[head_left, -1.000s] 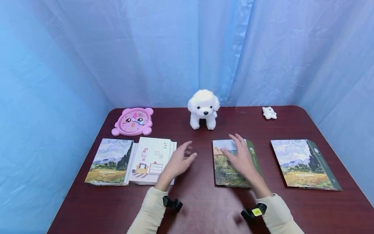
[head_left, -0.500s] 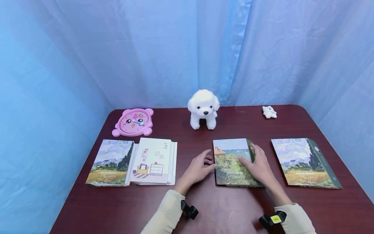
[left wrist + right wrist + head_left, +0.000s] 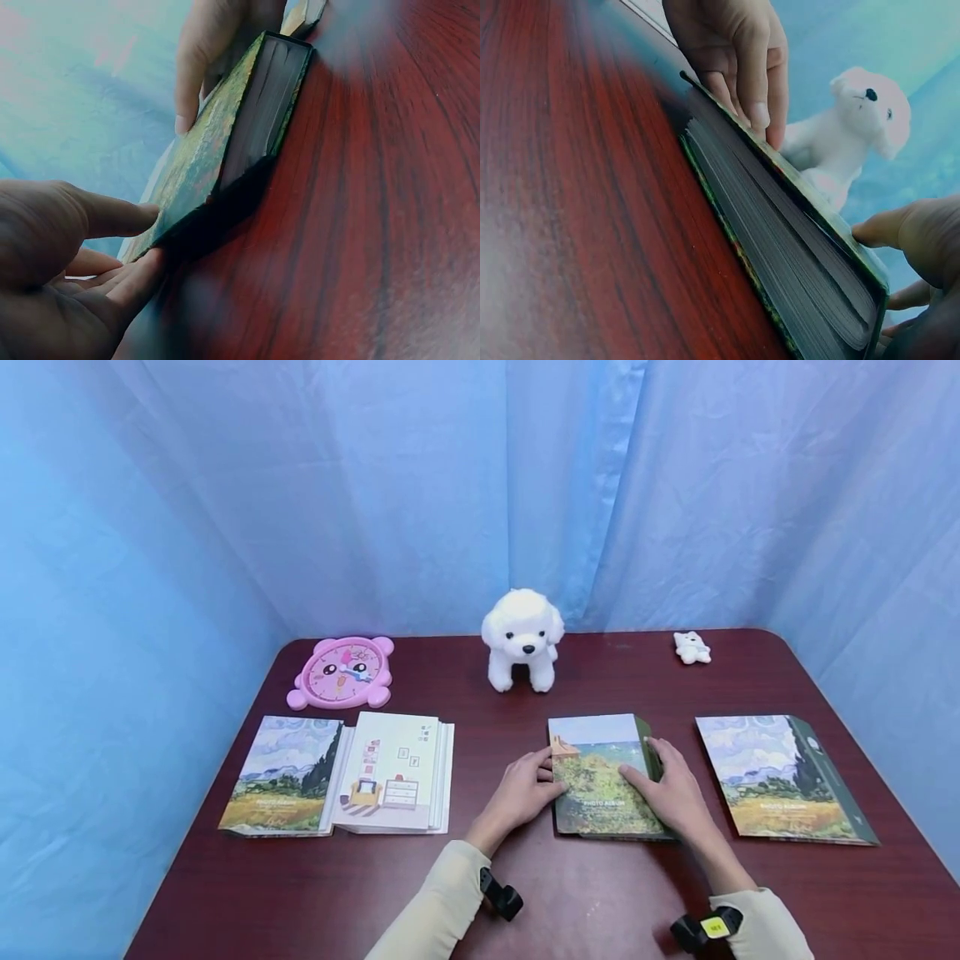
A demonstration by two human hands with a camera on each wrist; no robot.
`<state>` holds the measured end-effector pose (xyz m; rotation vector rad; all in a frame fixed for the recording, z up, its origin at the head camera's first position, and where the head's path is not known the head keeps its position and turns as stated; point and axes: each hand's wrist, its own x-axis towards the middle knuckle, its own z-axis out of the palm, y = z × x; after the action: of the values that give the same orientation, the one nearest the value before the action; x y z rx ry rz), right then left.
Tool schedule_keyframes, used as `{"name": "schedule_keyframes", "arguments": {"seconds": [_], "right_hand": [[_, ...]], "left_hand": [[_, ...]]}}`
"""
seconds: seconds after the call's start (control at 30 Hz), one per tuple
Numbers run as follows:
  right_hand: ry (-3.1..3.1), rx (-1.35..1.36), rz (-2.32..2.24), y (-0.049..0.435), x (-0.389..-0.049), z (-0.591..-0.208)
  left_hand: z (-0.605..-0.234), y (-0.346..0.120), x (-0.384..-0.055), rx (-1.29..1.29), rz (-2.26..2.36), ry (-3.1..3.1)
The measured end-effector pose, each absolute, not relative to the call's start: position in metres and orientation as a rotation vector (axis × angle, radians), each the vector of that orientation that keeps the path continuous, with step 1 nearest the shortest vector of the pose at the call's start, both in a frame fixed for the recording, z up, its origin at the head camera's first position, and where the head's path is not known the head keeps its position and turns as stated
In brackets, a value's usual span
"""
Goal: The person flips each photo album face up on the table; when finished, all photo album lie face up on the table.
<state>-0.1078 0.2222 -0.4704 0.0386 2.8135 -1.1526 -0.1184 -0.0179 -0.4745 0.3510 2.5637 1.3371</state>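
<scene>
A photo album (image 3: 600, 777) with a painted seaside cover lies between my two hands on the table. At its left edge is my left hand (image 3: 521, 789); the left wrist view shows the thumb on the cover and fingertips against the edge below. My right hand (image 3: 675, 789) holds the opposite, green-edged side, thumb on the cover, other fingers along the side. In the right wrist view the album's page block (image 3: 780, 232) shows between its covers, and the upper cover stands slightly apart from the pages. The undersides of the right fingers are partly hidden.
An opened album (image 3: 386, 777) lies at left, showing a printed room page. Another photo album (image 3: 772, 777) lies closed at right. Behind are a pink bear-shaped clock (image 3: 341, 672), a white plush dog (image 3: 523, 639) and a small white bear figure (image 3: 692, 648). Blue curtains (image 3: 420, 502) surround the table.
Both hands have come down to the middle album, my left moving right from beside the opened album, my right shifting right to the green side. The album has barely moved.
</scene>
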Motion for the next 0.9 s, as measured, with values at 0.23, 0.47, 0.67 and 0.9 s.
{"name": "schedule_keyframes", "arguments": {"seconds": [0.23, 0.47, 0.67, 0.9], "right_hand": [[2.646, 0.117, -1.382, 0.223, -0.107, -0.466], [2.469, 0.12, -1.626, 0.226, -0.108, -0.453], [2.47, 0.03, -1.585, 0.231, -0.11, -0.436], [2.464, -0.015, -1.587, 0.228, -0.112, -0.426]], "left_hand": [[-0.477, -0.014, -0.118, 0.385, 1.348, 2.583], [-0.475, -0.012, -0.118, 0.416, 1.313, 2.603], [-0.472, -0.01, -0.119, 0.373, 1.28, 2.601], [-0.47, -0.008, -0.121, 0.332, 1.286, 2.615]]}}
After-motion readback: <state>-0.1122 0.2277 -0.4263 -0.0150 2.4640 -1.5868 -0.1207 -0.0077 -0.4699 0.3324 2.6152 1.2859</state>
